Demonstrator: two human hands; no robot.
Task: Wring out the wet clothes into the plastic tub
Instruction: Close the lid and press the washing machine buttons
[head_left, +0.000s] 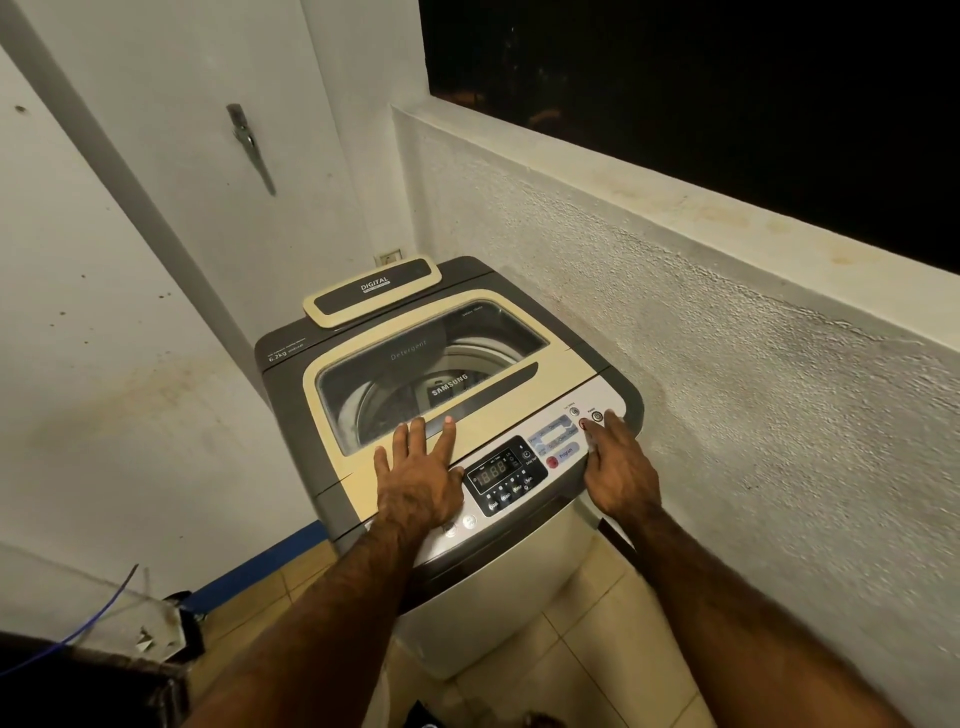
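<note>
Head view: my left hand (415, 480) lies flat, fingers spread, holding nothing, on washer lid (363, 467); right hand (621, 467) fingers loosely open, empty, at power button (597, 416). No clothes/tub visible. I'd stop machine, then lift lid w/ both hands

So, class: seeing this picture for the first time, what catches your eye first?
The top-loading washing machine in the corner, its cream lid shut. The left hand lies flat on that lid, and the right hand reaches to buttons on the control panel. A black window sits upper right.
</note>
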